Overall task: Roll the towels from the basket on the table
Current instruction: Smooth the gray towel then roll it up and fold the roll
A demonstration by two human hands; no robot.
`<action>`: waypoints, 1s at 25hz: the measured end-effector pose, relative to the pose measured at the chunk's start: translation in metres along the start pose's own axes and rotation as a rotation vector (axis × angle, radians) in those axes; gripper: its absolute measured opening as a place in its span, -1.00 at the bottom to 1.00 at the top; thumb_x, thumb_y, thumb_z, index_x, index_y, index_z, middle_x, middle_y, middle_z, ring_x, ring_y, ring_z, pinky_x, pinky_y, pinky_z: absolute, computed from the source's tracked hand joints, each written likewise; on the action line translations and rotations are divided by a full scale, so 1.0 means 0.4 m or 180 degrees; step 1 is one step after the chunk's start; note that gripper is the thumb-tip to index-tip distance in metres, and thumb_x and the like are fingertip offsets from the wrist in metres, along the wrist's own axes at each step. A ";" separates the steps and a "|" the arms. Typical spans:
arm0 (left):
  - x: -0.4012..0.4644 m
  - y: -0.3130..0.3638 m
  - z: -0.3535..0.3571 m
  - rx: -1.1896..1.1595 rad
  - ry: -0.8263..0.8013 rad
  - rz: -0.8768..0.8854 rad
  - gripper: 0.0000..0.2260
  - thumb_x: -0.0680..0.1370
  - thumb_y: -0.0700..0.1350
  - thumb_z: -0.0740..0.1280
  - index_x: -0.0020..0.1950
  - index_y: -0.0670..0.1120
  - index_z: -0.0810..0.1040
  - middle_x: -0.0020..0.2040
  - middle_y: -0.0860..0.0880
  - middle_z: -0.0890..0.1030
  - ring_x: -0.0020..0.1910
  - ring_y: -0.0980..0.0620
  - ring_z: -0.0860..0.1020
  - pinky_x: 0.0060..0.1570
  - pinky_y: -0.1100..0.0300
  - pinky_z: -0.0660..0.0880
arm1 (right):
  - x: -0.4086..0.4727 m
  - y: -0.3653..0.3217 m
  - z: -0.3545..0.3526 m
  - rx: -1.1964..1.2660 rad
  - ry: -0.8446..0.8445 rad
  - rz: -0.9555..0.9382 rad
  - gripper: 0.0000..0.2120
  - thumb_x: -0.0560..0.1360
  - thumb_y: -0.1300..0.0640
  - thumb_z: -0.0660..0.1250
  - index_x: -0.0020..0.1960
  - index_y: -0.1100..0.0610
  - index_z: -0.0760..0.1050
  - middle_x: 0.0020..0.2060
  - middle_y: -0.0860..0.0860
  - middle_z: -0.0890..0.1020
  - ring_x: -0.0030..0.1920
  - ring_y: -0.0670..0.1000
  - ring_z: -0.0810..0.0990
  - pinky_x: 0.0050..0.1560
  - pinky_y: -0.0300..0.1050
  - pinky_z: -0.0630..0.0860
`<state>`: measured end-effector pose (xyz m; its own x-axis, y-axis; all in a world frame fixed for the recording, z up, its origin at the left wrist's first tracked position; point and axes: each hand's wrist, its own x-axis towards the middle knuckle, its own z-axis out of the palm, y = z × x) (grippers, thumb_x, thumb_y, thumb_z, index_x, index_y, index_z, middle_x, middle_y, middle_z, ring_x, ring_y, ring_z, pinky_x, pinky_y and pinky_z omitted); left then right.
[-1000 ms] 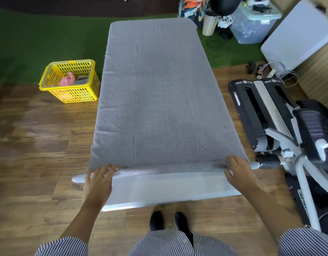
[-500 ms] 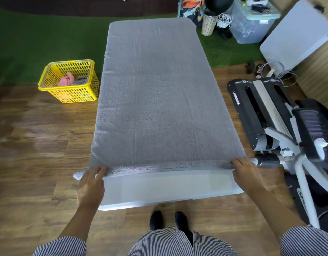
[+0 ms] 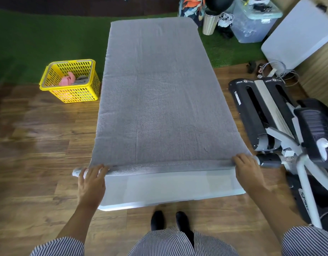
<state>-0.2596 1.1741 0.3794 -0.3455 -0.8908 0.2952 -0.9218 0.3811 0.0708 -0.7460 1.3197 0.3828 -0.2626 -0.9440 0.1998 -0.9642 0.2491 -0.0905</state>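
1. Grey terry towel (image 3: 159,93) fills the middle of the frame, spread flat along the white table (image 3: 168,189) from the far end down to a thin rolled edge (image 3: 168,166) near the bottom.
2. I see my left hand (image 3: 92,182) at lower left, fingers spread and loosely curved, with the fingertips (image 3: 102,168) pressing on the roll's left end; it is not closed around anything.
3. My right hand (image 3: 249,169) sits at lower right, palm down, fingers bent over the roll's right end, resting on it rather than clenched.
4. Only a bare strip of table shows, between the roll and the near edge.
5. At upper left, the yellow basket (image 3: 70,82) stands on the wooden floor (image 3: 39,145), just beside the table's left side, holding a pink cloth (image 3: 67,81) and a grey one (image 3: 81,81).
6. On the right, a black and white exercise machine (image 3: 281,122) stands close to the table.
7. Striped sleeves (image 3: 59,246) show along the bottom edge.
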 end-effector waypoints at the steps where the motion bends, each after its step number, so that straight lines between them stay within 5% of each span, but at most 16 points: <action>1: 0.000 -0.004 0.006 -0.0061 -0.0028 0.0080 -0.71 0.43 -0.30 0.15 0.01 -0.17 0.63 -0.04 -0.14 0.63 -0.06 -0.19 0.60 0.11 -0.22 0.46 | -0.003 0.000 -0.002 0.0026 0.0005 -0.0011 -0.73 0.27 0.45 0.32 -0.06 0.27 0.58 -0.16 0.15 0.61 -0.14 0.21 0.59 -0.10 0.09 0.53; 4: 0.009 -0.015 0.016 -0.0133 -0.0233 0.0103 -0.66 0.45 -0.09 0.14 0.00 -0.18 0.65 -0.03 -0.12 0.66 -0.09 -0.18 0.62 0.12 -0.14 0.48 | -0.007 -0.001 -0.001 0.0109 -0.0061 0.0005 -0.69 0.21 0.40 0.41 -0.05 0.28 0.62 -0.16 0.14 0.65 -0.13 0.21 0.62 -0.03 0.11 0.54; 7: 0.010 -0.006 0.008 0.0066 -0.0330 0.0204 -0.71 0.49 -0.16 0.15 0.05 -0.12 0.64 -0.04 -0.06 0.65 -0.09 -0.14 0.63 0.08 -0.12 0.45 | 0.001 -0.008 -0.001 0.0152 -0.0276 0.0047 -0.59 0.08 0.46 0.48 -0.08 0.28 0.62 -0.20 0.15 0.64 -0.17 0.22 0.62 -0.04 0.14 0.54; 14: -0.005 -0.037 -0.004 0.0382 -0.0422 0.0454 -0.54 0.32 -0.26 0.00 -0.01 -0.12 0.64 -0.17 -0.01 0.63 -0.17 -0.10 0.63 -0.04 -0.18 0.40 | 0.011 0.000 -0.010 0.0102 -0.0651 0.0158 -0.92 0.27 0.26 0.29 -0.34 0.20 0.56 -0.44 0.09 0.56 -0.36 0.20 0.54 -0.19 0.04 0.47; 22: 0.035 0.008 0.001 -0.0056 0.0070 0.0035 -0.93 0.48 -0.26 0.38 -0.08 -0.16 0.63 -0.14 -0.11 0.64 -0.18 -0.18 0.61 -0.18 -0.10 0.51 | 0.010 -0.009 -0.030 0.0142 -0.0294 0.0204 -0.77 0.21 0.47 0.43 -0.18 0.26 0.58 -0.27 0.14 0.60 -0.25 0.22 0.57 -0.21 0.07 0.53; 25: 0.029 -0.002 0.023 -0.0257 -0.0208 0.0049 -0.76 0.44 -0.14 0.30 0.03 -0.20 0.62 -0.01 -0.14 0.63 -0.04 -0.19 0.59 0.01 -0.15 0.54 | 0.007 -0.004 -0.032 0.0370 -0.0574 0.0334 -0.75 0.22 0.40 0.46 -0.10 0.29 0.60 -0.22 0.14 0.62 -0.21 0.20 0.59 -0.22 0.04 0.56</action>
<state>-0.2643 1.1614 0.3741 -0.3727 -0.8979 0.2343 -0.9001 0.4112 0.1441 -0.7456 1.3193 0.3961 -0.3404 -0.9402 0.0068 -0.9187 0.3311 -0.2155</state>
